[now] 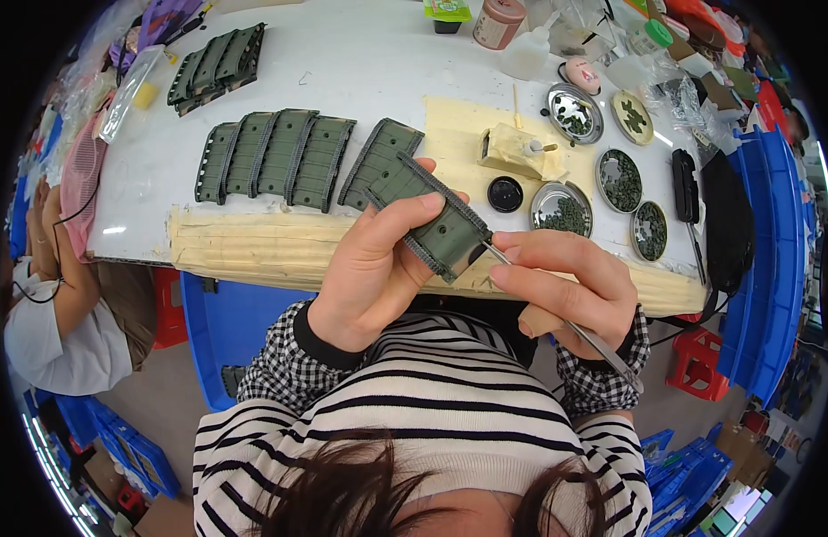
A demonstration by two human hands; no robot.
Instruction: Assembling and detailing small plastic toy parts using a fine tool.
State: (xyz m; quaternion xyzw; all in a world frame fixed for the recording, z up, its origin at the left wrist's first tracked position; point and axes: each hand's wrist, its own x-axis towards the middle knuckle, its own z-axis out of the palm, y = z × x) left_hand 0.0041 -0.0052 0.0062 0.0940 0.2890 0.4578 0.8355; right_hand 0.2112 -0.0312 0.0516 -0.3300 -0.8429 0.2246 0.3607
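My left hand [365, 277] is closed around a dark green curved plastic model part [447, 234] with ribbed edges, tilted above the table's front edge. My right hand [570, 286] grips slim metal tweezers [602, 345], their tip at the part's right-hand corner. Beige wrapping [539, 320] covers one finger of that hand. Right behind the held part lies a similar green part [378, 166]. To its left, a row of overlapping green curved parts [275, 161] rests on the white table. Whether a small piece sits at the tweezers' tip is too fine to make out.
Steel dishes of small green pieces [619, 179] stand at the right, beside a round black lid [505, 193] and a taped block [521, 152]. More green parts [217, 67] lie far left. A padded tape strip [253, 242] lines the table edge. Another person [65, 304] sits at left.
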